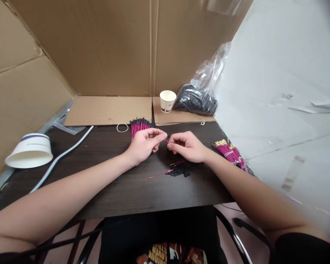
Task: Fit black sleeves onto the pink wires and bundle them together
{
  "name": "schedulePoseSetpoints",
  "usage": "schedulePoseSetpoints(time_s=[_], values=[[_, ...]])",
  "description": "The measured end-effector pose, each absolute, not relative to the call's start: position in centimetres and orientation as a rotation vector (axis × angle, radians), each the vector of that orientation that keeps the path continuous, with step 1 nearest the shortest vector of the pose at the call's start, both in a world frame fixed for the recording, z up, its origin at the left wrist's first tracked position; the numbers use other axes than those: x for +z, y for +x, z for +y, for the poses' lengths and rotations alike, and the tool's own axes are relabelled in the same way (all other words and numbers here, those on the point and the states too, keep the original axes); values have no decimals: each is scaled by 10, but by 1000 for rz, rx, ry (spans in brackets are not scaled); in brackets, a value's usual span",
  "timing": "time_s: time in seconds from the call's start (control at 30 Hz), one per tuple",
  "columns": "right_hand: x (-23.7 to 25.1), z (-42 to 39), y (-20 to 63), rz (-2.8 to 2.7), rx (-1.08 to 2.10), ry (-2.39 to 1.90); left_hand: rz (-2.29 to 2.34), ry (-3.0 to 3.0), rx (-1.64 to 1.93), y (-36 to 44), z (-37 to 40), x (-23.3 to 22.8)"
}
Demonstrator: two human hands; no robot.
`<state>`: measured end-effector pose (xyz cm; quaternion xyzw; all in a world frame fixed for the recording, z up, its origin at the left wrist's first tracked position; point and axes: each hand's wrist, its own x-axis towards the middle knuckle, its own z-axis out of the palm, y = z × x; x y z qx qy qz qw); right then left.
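Both hands meet over the dark table (112,190), about centre frame. Left hand (145,145) has its grip pinched shut, thumb and forefinger on a thin pink wire (166,139) whose end pokes out toward 3 o'clock. Right hand (187,146) sits just beside it at 3 o'clock, fingers curled in, grip closed at the same wire; fingertips of the two hands nearly touching. What else the right hand pinches is too small to tell.

At 6 o'clock of the right hand, a small loose pile of short black sleeves (181,169) lies on the table, with one loose pink wire (160,174) running out toward 8 o'clock. At 12 o'clock of the left hand, a bunch of pink wires with black ends (138,125) lies partly behind the hand. A white rubber band (122,127) lies just at 9 o'clock of that bunch. At 3 o'clock of the right hand, near the table edge, a second bundle of pink wires with gold tips (228,151), banded.

Far back at 12 o'clock: paper cup (167,101) upright on a cardboard sheet (109,110), clear plastic bag (200,95) of black pieces just at its 3 o'clock. Far at 9 o'clock, an upturned paper bowl (29,150) and a white cable (62,156) beside it. Cardboard walls (98,44) behind
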<state>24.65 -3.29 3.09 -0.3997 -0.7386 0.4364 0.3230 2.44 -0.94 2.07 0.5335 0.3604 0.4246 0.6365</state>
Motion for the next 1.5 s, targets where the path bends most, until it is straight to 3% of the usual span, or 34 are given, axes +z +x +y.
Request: schedulePoseSetpoints(time_s=[0.57, 0.83, 1.1, 1.5], values=[[32, -33, 246, -1927, 1172, -994, 797, 1229, 979, 24, -14, 20], [28, -29, 244, -1738, 1629, -883, 735, 1171, 974, 24, -11, 18], [27, -32, 246, -1869, 1245, -1014, 803, 1099, 1004, 23, -10, 20], [28, -33, 245, -1907, 1160, -1059, 832, 1071, 1014, 24, -9, 21]])
